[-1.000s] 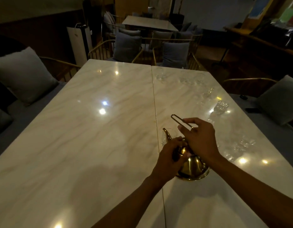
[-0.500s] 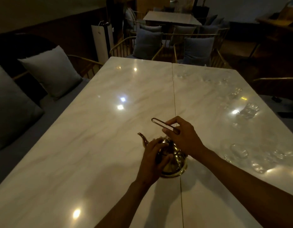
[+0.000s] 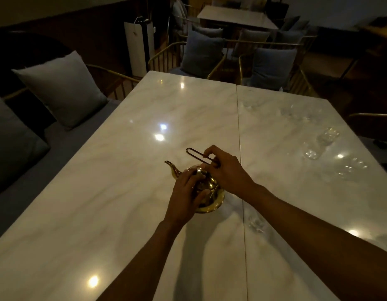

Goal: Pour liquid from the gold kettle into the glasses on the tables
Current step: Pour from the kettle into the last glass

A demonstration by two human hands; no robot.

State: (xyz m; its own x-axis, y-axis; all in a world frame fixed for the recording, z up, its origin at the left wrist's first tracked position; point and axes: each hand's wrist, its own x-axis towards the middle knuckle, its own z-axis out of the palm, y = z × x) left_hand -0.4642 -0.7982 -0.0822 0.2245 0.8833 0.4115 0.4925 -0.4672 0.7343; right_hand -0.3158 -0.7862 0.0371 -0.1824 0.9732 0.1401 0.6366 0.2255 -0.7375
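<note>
The bench (image 3: 114,181) under my arms is pale polished marble, two slabs butted together along a thin seam (image 3: 240,161), and ceiling lights glare off it in small bright spots while the room around stays dim. The gold kettle (image 3: 211,198) stands upright on the left slab, just left of that seam, its base flat on the stone and its curved spout (image 3: 172,168) pointing away to the left. It is shiny and round-bellied, with a thin wire handle (image 3: 193,153) raised over it. My right hand (image 3: 226,170) has its fingers pinched on that handle just above the kettle. My left hand (image 3: 184,198) lies over the kettle's near left side, fingers curled on the lid and its small knob (image 3: 199,170), hiding much of the body. Right of the kettle, across the seam, clear glasses (image 3: 328,135) stand scattered on the right slab, hard to count against the reflections; one more glass (image 3: 256,223) sits near the kettle, just beyond the seam and partly behind my right forearm. Left of the kettle, past the bench edge, a grey cushion (image 3: 62,90) rests on a sofa. Beyond the kettle at the far end stand gold-framed chairs (image 3: 201,55) with blue-grey cushions, a white upright unit (image 3: 139,46), and another table (image 3: 236,17).
</note>
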